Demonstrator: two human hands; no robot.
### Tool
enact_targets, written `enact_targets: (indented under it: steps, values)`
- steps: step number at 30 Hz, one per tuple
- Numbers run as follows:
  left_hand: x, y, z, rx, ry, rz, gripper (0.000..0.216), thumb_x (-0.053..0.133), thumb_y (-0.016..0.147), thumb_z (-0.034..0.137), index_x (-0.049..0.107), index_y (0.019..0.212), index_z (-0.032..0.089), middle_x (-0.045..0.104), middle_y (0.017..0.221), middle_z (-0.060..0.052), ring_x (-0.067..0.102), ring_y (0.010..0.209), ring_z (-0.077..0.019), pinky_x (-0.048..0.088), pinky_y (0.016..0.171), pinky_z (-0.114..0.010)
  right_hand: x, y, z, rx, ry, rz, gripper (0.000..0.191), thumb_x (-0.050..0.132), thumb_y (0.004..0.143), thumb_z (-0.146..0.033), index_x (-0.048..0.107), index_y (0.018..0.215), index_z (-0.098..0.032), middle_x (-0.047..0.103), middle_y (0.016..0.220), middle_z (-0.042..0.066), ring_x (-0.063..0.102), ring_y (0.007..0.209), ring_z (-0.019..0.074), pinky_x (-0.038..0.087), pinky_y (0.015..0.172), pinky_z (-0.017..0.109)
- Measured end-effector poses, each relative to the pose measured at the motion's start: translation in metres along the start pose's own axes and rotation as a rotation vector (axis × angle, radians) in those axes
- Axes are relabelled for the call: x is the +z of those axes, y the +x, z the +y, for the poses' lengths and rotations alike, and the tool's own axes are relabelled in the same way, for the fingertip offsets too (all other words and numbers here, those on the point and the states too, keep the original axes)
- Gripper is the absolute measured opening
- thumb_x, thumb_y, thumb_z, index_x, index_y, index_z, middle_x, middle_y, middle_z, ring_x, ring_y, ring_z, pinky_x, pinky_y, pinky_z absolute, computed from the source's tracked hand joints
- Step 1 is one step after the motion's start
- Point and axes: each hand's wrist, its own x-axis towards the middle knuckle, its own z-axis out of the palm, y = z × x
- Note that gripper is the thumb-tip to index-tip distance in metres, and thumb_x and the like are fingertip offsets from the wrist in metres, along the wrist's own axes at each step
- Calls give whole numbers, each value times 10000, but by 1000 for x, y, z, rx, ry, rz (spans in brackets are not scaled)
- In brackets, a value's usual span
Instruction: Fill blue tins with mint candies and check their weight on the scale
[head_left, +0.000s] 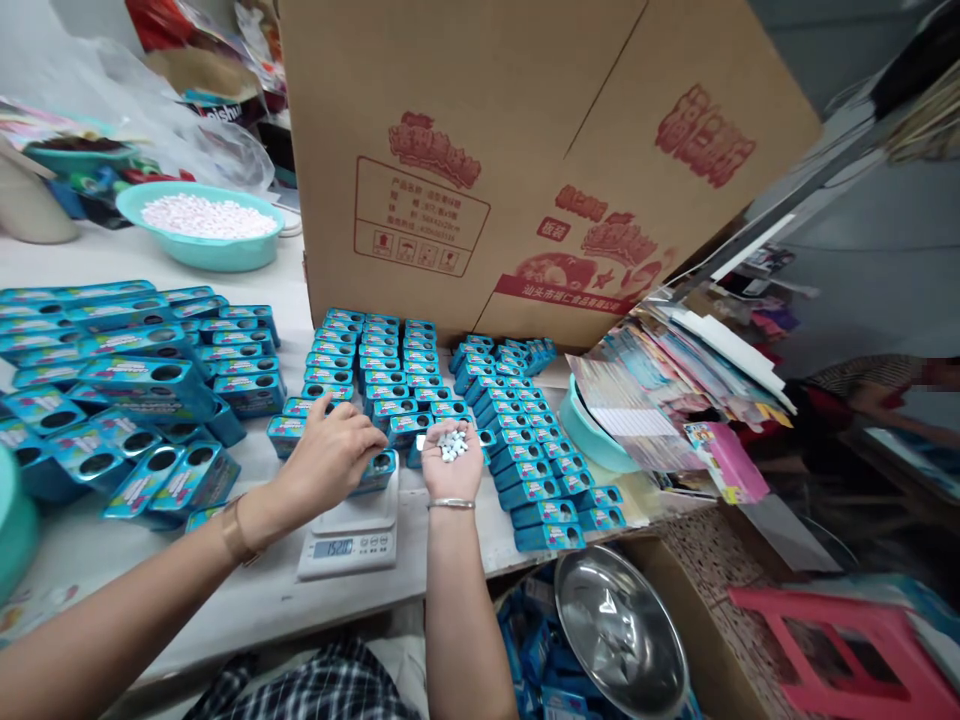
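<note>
My left hand (330,455) is closed over a small blue tin (377,470) that sits on a white digital scale (352,530) whose display shows a reading. My right hand (452,460) is held palm up just right of the scale, cupped around a small heap of white candy pellets (452,444). Rows of the same blue tins (390,370) lie on the table behind both hands, and more (540,470) run to the right. Each wrist carries a bracelet.
A large cardboard box (525,150) stands behind the tins. A teal bowl of white pellets (202,222) sits at the back left, loose blue tins (127,390) pile at left. A steel bowl (619,625) lies below the table edge beside a pink stool (840,650). Printed cards (675,380) stack at right.
</note>
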Motion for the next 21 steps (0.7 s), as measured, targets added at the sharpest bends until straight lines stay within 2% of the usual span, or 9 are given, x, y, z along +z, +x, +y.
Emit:
enact_targets:
  steps: [7, 11, 15, 18, 21]
  values:
    - [8, 2, 3, -10, 5, -61, 229, 483, 909, 236, 705, 861, 271, 701, 812, -12, 564, 893, -236, 228, 1044, -581, 0, 0, -1, 6, 7, 0, 225, 464, 872, -205, 499, 649, -202, 518, 590, -48, 526, 560, 80, 516, 552, 203]
    - [1, 2, -2, -56, -9, 41, 220, 488, 929, 332, 699, 908, 276, 719, 906, -17, 590, 947, -243, 243, 1056, -570, 0, -2, -8, -10, 1, -4, 242, 443, 873, -179, 481, 634, -199, 507, 597, -47, 524, 548, 71, 507, 536, 185]
    - [-15, -3, -12, -137, 18, 155, 249, 479, 937, 416, 666, 1000, 264, 713, 1045, -35, 590, 1045, -274, 198, 1089, -600, -3, -4, -22, -58, -50, -26, 240, 427, 873, -173, 466, 638, -204, 491, 592, -58, 519, 533, 63, 494, 517, 169]
    - [-19, -10, -16, -158, 20, 146, 295, 454, 944, 462, 630, 1084, 271, 690, 1134, -57, 578, 1110, -286, 173, 1105, -613, -8, -4, -35, -115, -85, -49, 217, 442, 854, -147, 458, 645, -205, 492, 594, -64, 520, 532, 65, 496, 512, 174]
    - [-14, -15, -15, -144, 19, 95, 367, 478, 919, 520, 601, 1151, 264, 671, 1175, -86, 572, 1131, -291, 192, 1104, -607, -11, -5, -48, -146, -49, -45, 214, 440, 842, -126, 447, 643, -205, 494, 591, -61, 524, 533, 71, 500, 508, 185]
